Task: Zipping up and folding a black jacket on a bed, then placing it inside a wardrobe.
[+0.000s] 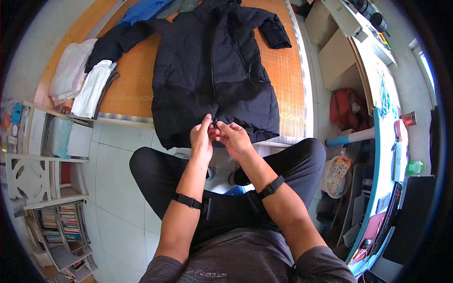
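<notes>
A black padded coat (191,70) lies spread with its front up on a bed covered by a woven bamboo mat (134,78). Its front zipper runs down the middle, and its lower hem hangs over the bed's near edge. At the bottom end of the zipper, my left hand (203,136) pinches the coat's edge between thumb and fingers. Close beside it on the right, my right hand (233,136) pinches the zipper end too. The fingers hide most of the small zipper parts, so whether the two sides are joined there cannot be told.
Folded white clothes (93,88) and a pale pile (72,67) lie at the bed's left. Blue clothing (145,10) is at the far end. A shelf with books (60,223) stands left; a blue-edged desk (370,180) stands right. A red bag (347,109) sits under the furniture.
</notes>
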Motion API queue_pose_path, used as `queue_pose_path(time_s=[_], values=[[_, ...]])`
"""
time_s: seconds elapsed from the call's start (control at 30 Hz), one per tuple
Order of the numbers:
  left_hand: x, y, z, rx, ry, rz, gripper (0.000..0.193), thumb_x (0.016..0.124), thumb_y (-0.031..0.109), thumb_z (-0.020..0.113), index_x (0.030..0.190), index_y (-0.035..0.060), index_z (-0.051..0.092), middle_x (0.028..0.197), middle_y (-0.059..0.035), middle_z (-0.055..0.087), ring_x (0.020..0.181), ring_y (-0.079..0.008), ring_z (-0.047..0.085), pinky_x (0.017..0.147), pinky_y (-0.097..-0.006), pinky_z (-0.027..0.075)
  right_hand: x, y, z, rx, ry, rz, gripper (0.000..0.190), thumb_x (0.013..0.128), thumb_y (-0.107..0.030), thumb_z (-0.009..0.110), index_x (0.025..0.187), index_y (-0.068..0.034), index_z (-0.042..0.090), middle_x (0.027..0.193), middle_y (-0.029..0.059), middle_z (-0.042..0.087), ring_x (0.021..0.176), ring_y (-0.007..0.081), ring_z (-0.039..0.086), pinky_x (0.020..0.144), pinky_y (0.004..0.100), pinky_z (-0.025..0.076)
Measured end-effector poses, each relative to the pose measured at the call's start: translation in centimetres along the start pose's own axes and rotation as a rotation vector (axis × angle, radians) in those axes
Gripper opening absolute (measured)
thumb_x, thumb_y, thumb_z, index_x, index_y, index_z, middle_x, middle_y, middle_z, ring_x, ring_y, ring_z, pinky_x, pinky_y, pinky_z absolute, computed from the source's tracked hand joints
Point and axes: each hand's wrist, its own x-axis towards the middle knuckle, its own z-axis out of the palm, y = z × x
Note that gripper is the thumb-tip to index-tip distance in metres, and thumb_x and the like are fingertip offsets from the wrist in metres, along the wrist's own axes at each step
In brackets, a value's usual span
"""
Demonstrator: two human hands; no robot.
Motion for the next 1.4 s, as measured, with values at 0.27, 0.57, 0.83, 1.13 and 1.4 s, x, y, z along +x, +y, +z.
queue_pose_path(time_s=[0.27, 0.57, 0.83, 1.13, 1.4], values=[[0.2, -0.5, -1.0, 0.211, -0.004, 0.192, 0.031, 0.091, 0.029, 0.07, 0.075, 0.0029, 0.062, 0.069, -0.0033, 0.061, 0.06, -0.0111, 0.057, 0.058, -0.0261, 0.045, -0.9, -0.1, 0.3, 0.001, -0.005, 0.028, 0.009, 0.094, -0.011, 0.067, 0.094, -0.004, 0.061, 0.089, 0.0076, 0.07, 0.081, 0.0156, 0.068, 0.072, 0.0299, 0.053], [-0.3, -0.5, -1.1, 0.271, 0.013, 0.197, 0.024, 0.092, 0.022, 0.07, 0.081, 0.0014, 0.065, 0.073, -0.0033, 0.063, 0.061, -0.0095, 0.057, 0.059, -0.0254, 0.048, -0.7, 0.5, -0.3, -0.04, 0.009, 0.019, 0.01, 0.092, -0.011, 0.069, 0.094, -0.004, 0.062, 0.087, 0.0085, 0.07, 0.079, 0.0148, 0.067, 0.066, 0.0288, 0.052], [-0.2, -0.4, -0.9, 0.336, 0.047, 0.306, 0.018, 0.091, 0.017, 0.07, 0.084, 0.0007, 0.066, 0.076, -0.0008, 0.064, 0.062, -0.007, 0.055, 0.058, -0.024, 0.045, -1.0, 0.8, 0.1, -0.043, 0.053, 0.0, 0.011, 0.091, -0.011, 0.07, 0.093, -0.004, 0.061, 0.09, 0.0086, 0.07, 0.08, 0.0152, 0.067, 0.065, 0.0282, 0.052], [-0.3, -0.7, -1.0, 0.246, 0.028, 0.26, 0.02, 0.093, 0.019, 0.069, 0.084, 0.0014, 0.066, 0.075, 0.0003, 0.062, 0.063, -0.007, 0.053, 0.059, -0.0238, 0.044, -1.1, 1.1, 0.6, -0.076, 0.08, -0.024, 0.014, 0.091, -0.012, 0.07, 0.094, -0.003, 0.06, 0.091, 0.0103, 0.071, 0.082, 0.0165, 0.068, 0.068, 0.0284, 0.053], [-0.1, -0.6, -1.1, 0.243, 0.02, 0.271, 0.027, 0.094, 0.025, 0.069, 0.077, 0.0055, 0.063, 0.072, -0.0006, 0.061, 0.062, -0.0092, 0.056, 0.061, -0.0239, 0.045, -1.3, 0.9, 1.0, -0.03, 0.071, -0.048, 0.015, 0.091, -0.012, 0.07, 0.092, -0.003, 0.059, 0.091, 0.0116, 0.071, 0.083, 0.0187, 0.07, 0.069, 0.0295, 0.055]])
